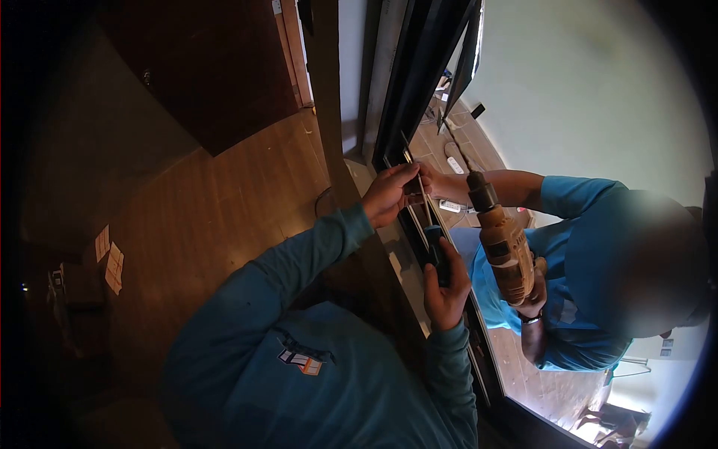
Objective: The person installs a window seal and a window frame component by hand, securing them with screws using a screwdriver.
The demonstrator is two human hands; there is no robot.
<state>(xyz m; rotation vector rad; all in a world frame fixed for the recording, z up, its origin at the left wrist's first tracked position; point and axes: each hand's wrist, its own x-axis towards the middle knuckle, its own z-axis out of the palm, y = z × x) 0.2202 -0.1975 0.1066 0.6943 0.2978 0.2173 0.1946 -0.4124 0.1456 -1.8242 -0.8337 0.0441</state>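
A screwdriver (434, 243) with a dark handle is held in my right hand (447, 292), its thin shaft pointing up along the dark metal frame (407, 101). Near the far end of that shaft, the fingers of my left hand (386, 196) are pinched together at the frame; what lies between them is too small to tell. A co-worker's hand (432, 179) touches the same spot from the other side. The co-worker's other hand (534, 298) grips a power drill (505, 251) with a long bit pointing up.
The co-worker (591, 262) stands beyond the frame, close to my hands. Power strips (450, 206) and cables lie on the floor there. On my side are a brown door (217, 67), a wooden floor (217, 209) and a dark box (81, 284) at the left.
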